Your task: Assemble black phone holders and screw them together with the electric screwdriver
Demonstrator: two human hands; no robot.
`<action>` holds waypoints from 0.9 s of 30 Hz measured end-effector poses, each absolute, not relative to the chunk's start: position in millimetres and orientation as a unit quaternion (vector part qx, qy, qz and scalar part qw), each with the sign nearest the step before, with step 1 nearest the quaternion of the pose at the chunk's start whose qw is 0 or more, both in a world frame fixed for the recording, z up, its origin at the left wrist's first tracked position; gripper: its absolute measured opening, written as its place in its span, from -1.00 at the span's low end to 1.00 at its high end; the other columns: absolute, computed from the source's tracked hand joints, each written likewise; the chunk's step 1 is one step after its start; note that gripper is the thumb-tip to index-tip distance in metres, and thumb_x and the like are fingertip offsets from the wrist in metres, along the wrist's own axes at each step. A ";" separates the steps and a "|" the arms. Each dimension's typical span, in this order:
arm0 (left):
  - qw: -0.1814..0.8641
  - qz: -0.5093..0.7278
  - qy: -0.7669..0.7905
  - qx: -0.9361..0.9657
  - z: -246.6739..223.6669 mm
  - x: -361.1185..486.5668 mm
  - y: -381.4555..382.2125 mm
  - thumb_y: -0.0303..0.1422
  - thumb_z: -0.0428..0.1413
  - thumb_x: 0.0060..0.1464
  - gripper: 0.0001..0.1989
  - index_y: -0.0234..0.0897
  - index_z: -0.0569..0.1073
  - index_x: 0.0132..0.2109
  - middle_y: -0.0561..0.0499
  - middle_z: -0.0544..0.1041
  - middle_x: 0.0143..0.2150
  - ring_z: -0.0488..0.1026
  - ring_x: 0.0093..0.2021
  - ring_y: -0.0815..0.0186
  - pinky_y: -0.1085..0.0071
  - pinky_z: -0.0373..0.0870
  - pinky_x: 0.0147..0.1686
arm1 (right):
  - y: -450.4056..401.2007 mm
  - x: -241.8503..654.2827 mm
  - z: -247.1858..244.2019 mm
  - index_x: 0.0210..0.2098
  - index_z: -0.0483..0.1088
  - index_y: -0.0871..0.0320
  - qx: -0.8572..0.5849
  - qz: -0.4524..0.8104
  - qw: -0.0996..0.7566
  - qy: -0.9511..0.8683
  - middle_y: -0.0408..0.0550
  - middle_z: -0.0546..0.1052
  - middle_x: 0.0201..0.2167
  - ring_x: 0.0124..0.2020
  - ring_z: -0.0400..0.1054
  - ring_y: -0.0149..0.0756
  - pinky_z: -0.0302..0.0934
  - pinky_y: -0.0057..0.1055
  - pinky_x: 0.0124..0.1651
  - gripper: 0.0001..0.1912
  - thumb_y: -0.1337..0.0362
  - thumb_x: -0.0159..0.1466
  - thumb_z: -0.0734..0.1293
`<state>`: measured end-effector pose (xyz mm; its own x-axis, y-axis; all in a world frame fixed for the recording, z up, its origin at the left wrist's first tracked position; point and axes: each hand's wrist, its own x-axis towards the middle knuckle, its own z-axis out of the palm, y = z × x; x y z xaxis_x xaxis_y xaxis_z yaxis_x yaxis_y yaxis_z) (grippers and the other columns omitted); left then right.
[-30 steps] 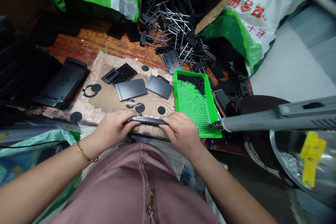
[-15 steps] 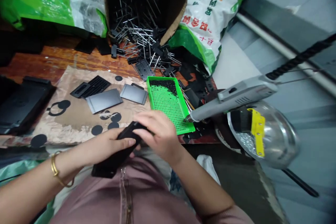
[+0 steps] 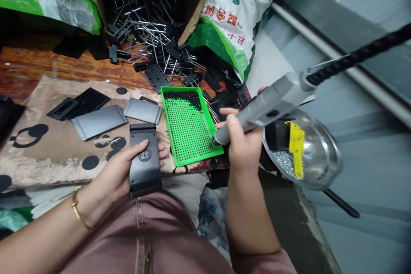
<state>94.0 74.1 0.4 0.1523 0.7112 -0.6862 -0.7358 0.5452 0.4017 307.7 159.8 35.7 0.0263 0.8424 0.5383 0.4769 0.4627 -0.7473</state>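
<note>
In my left hand (image 3: 120, 169) is a black plastic holder (image 3: 144, 171), with a round mark on its face and raised ends; the thumb lies on top and fingertips show at its right edge. My right hand (image 3: 242, 139) is wrapped round a grey electric screwdriver (image 3: 269, 107) hanging from a black coiled cord. The screwdriver's tip points down at the right edge of a green perforated tray (image 3: 189, 137). Small black screws (image 3: 186, 97) are heaped at the far end of that tray.
Grey plates (image 3: 99, 122) and black slotted plates (image 3: 86, 102) lie on cardboard at left. Behind, a carton (image 3: 192, 13) spills metal rods with black parts (image 3: 150, 38). A metal pan (image 3: 317, 150) holding a yellow piece (image 3: 296, 150) stands at right, near a printed sack (image 3: 231, 21).
My right hand has left the black holder and moved right onto the electric screwdriver. My left hand has turned the holder so its face shows. The view has shifted right.
</note>
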 end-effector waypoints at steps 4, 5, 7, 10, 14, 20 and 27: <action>0.749 0.489 0.447 -0.020 0.7 100.8 76.2 -0.50 0.00 0.16 -0.73 -0.50 0.49 -0.05 -0.31 0.56 -0.05 0.57 -0.14 0.07 0.19 0.57 -0.20 | 144.1 302.3 41.8 -0.06 0.35 0.13 -0.475 0.246 0.580 -0.614 -0.13 0.49 -0.42 -0.47 0.40 -0.33 0.35 -0.30 -0.32 -0.65 0.10 0.21 0.29; 0.745 0.493 0.449 -0.017 1.1 102.4 76.5 -0.51 0.01 0.15 -0.72 -0.49 0.48 -0.03 -0.31 0.55 -0.03 0.56 -0.13 0.05 0.17 0.58 -0.20 | 143.1 298.0 40.0 -0.06 0.35 0.13 -0.456 0.257 0.608 -0.597 -0.17 0.46 -0.48 -0.52 0.37 -0.35 0.33 -0.32 -0.36 -0.64 0.10 0.20 0.29; 0.737 0.501 0.454 -0.009 1.4 104.8 76.9 -0.53 0.02 0.13 -0.70 -0.48 0.46 0.00 -0.30 0.53 0.01 0.55 -0.10 0.02 0.14 0.58 -0.22 | 144.2 289.2 32.4 -0.03 0.33 0.13 -0.415 0.272 0.658 -0.566 -0.24 0.40 -0.58 -0.59 0.29 -0.38 0.29 -0.35 -0.46 -0.61 0.06 0.21 0.26; 0.733 0.501 0.461 -0.002 0.4 106.1 77.1 -0.51 0.03 0.13 -0.70 -0.50 0.47 -0.01 -0.33 0.53 0.01 0.55 -0.10 0.00 0.13 0.58 -0.22 | 149.8 281.3 17.6 -0.07 0.33 0.13 -0.388 0.264 0.688 -0.553 -0.24 0.34 -0.63 -0.64 0.22 -0.37 0.24 -0.32 -0.51 -0.53 -0.06 0.25 0.12; 0.739 0.482 0.471 0.009 -1.4 105.6 77.3 -0.47 0.06 0.11 -0.70 -0.51 0.49 -0.02 -0.36 0.53 -0.01 0.55 -0.11 -0.02 0.09 0.54 -0.16 | 156.6 279.7 6.2 -0.15 0.33 0.12 -0.371 0.271 0.687 -0.563 -0.28 0.29 -0.69 -0.69 0.19 -0.37 0.19 -0.33 -0.56 -0.48 -0.13 0.24 0.03; 0.743 0.477 0.469 0.018 -4.3 103.6 75.3 -0.45 0.05 0.12 -0.72 -0.48 0.52 -0.06 -0.34 0.55 -0.04 0.56 -0.14 -0.01 0.10 0.53 -0.15 | 158.6 276.2 3.3 -0.30 0.32 0.11 -0.369 0.283 0.694 -0.549 -0.28 0.29 -0.72 -0.70 0.19 -0.39 0.08 -0.39 -0.60 -0.60 -0.04 0.26 0.06; 0.747 0.483 0.456 0.033 -6.1 102.4 74.0 -0.48 0.09 0.08 -0.71 -0.48 0.52 -0.04 -0.34 0.55 -0.04 0.55 -0.11 -0.04 0.07 0.53 -0.13 | 160.6 278.6 2.6 -0.21 0.35 0.09 -0.361 0.290 0.684 -0.564 -0.28 0.26 -0.72 -0.71 0.17 -0.37 0.08 -0.38 -0.62 -0.51 -0.11 0.23 0.02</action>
<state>102.4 74.0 -6.1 0.1173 0.7509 -0.6499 -0.6912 0.5316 0.4894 278.6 160.6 2.6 0.1960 0.8035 0.5621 0.0114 0.5714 -0.8206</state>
